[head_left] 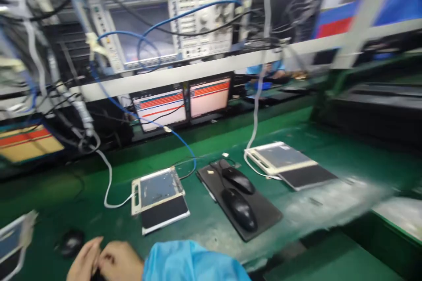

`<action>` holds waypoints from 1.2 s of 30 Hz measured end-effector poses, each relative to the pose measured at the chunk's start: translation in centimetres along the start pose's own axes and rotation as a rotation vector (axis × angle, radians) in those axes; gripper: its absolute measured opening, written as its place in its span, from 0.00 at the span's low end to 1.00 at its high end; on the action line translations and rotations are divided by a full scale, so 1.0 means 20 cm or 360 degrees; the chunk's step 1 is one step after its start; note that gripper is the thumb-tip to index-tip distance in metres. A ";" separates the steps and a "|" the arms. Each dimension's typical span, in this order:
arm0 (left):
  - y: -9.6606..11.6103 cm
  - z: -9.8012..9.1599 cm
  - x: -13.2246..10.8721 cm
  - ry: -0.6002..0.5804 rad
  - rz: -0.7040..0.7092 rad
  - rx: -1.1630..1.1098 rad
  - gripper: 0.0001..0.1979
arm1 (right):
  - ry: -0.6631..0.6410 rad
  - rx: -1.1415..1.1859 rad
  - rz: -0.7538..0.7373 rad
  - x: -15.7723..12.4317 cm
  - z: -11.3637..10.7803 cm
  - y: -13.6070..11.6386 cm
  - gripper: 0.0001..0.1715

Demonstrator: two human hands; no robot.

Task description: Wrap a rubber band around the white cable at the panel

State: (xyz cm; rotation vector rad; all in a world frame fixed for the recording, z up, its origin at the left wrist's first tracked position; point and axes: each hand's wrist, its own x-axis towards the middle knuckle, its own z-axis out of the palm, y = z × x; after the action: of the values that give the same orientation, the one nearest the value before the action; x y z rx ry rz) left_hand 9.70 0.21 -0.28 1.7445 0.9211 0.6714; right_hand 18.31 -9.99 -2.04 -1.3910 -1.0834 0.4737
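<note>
- At the bottom left edge of the view, your two hands meet low over the green bench (296, 149). Your right hand (120, 261), in a blue sleeve (191, 261), lies against your left hand (84, 263).
- Fingers of both hands are curled and pressed together. Motion blur and the frame edge hide whether anything sits between them; I cannot tell.
- Nearest thing: a small dark mouse (70, 242) on the bench, just beside your left hand and not touched.
- Further left, a tablet (11, 239) in a white frame is cut off by the frame edge.
- Ahead of your hands, a second fixture (160, 195) holds a flat panel with a dark plate below it; a white cable (108, 175) runs from its left side up to the rack.
- Right of that, a black mat (263, 215) carries two black mice (242, 193), one behind the other.
- Further right, a third fixture (280, 160) lies on the bench, with a white cable rising from it.
- Behind, under a white shelf (204, 68), two small screens (184, 103) show red and blue bars.
- On the shelf stands a grey test instrument (165, 30) with blue cables (171, 17) looped across its front.
- At far left, another screen (26, 142) shows orange and cream bands.
</note>
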 end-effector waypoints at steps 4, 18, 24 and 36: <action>0.06 0.04 -0.05 -0.0208 -0.0152 -0.0864 0.28 | 0.0035 0.0390 0.0045 -0.05 -0.03 0.01 0.07; -0.03 0.07 -0.08 -0.0375 -0.0155 -0.1116 0.34 | -0.0032 0.0390 0.0139 -0.13 -0.07 0.01 0.10; -0.04 0.14 -0.02 -0.0676 0.0133 -0.0937 0.51 | 0.0094 0.0369 0.0169 -0.11 -0.11 0.04 0.12; 0.11 0.26 0.12 -0.0686 0.0350 -0.0316 0.25 | 0.0313 0.0249 0.0025 -0.04 -0.12 0.07 0.14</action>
State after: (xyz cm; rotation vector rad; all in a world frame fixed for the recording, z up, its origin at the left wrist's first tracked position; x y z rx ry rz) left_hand 15.72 -0.82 0.09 1.7310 0.3587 0.4783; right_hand 20.45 -11.70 -3.17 -1.2795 -0.8585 0.4145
